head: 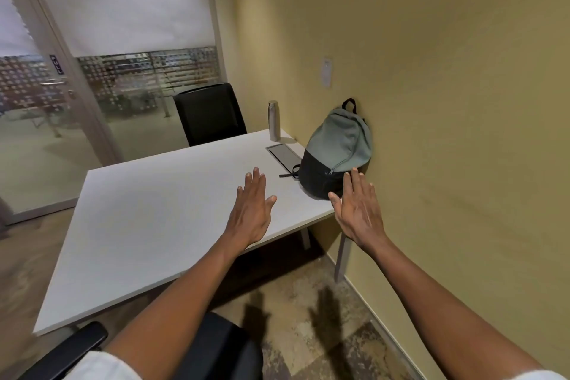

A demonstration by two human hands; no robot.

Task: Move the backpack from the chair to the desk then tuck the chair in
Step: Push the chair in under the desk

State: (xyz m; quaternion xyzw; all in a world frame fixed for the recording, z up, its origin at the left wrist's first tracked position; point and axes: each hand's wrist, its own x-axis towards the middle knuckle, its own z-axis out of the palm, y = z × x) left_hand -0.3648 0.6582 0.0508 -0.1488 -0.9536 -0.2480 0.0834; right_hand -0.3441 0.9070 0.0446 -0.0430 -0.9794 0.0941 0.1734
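A grey-green backpack [337, 148] with a black bottom stands upright on the white desk [148, 213], at its right end against the yellow wall. My right hand [357, 210] hovers just in front of the bag with fingers spread, its fingertips at the black bottom part. Over the desk top, left of the bag, my left hand [251, 210] is open and flat with nothing in it. A black chair [216, 348] sits below me, pulled out from the desk, with its seat and one armrest [66, 350] showing under my arms.
A steel bottle [274, 120] stands at the desk's far right corner beside a cable hatch [283, 156]. A second black chair [209, 114] faces the desk's far side. A glass partition and door stand at the left, the wall close on the right.
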